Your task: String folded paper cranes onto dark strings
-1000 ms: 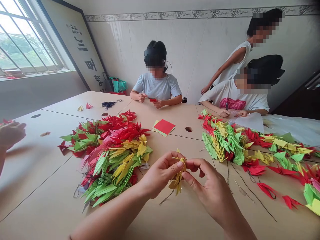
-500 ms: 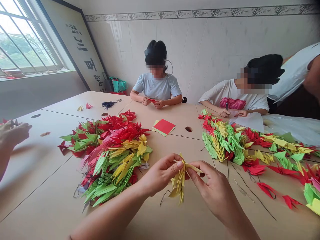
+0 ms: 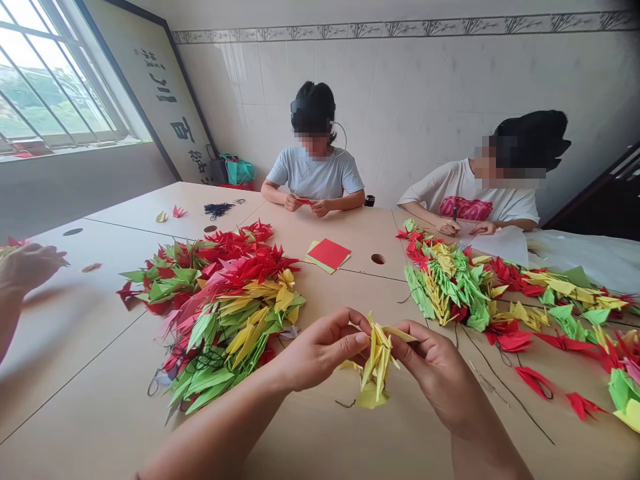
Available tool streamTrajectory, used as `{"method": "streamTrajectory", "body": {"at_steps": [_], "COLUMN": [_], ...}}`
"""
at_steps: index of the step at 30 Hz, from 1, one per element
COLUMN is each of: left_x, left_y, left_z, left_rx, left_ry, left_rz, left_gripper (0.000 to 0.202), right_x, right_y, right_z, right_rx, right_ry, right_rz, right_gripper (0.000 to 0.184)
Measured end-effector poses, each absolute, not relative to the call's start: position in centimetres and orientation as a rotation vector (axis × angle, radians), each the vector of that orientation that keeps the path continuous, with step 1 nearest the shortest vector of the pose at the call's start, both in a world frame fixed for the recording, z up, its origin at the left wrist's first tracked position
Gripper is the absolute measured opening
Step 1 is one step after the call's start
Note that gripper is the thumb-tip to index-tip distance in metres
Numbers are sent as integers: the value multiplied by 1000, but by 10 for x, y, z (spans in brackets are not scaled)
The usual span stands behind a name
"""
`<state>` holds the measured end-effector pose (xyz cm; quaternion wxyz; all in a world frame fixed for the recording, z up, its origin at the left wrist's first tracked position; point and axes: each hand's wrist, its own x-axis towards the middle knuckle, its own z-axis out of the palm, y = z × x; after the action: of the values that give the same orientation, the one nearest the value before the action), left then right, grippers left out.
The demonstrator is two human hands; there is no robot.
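A cluster of yellow folded paper cranes (image 3: pixel 376 363) hangs between my two hands just above the beige table (image 3: pixel 90 347). My left hand (image 3: pixel 320 350) pinches the cluster's left side with thumb and fingers closed. My right hand (image 3: pixel 437 373) grips its right side, fingers curled. A thin dark wire (image 3: pixel 345 403) trails below the cluster.
A heap of red, green and yellow cranes (image 3: pixel 225 300) lies to the left, another long heap (image 3: pixel 475 287) to the right. Red paper squares (image 3: pixel 327 255) sit mid-table. Two people sit across; another person's hand (image 3: pixel 27 267) is at the far left. Loose wires (image 3: pixel 505 390) lie at right.
The yellow crane cluster has shifted right and lower, now tilted, with both hands still on it. The standing person at the right has left the view.
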<state>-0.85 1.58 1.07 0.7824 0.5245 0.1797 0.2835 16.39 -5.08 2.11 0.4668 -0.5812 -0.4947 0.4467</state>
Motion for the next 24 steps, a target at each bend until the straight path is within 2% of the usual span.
{"method": "streamTrajectory", "body": {"at_steps": [7,18,24], "left_x": [-12,-13,-13], "left_y": [16,19,19], "left_z": [10,7,6], "left_rx": [1194,1255,1274], "left_ry": [426,510,523], "left_rz": [559,482,478], "left_gripper": [34,39,44], "right_x": [162,171,172], "right_y": [-51,-51,-53], "right_z": [21,19,20], "right_rx": [-1484,-1397,-1364], "right_ry": [-1314,-1362,-1364], "right_rz": [1003,1216,1276], "right_gripper": [36,27,29]}}
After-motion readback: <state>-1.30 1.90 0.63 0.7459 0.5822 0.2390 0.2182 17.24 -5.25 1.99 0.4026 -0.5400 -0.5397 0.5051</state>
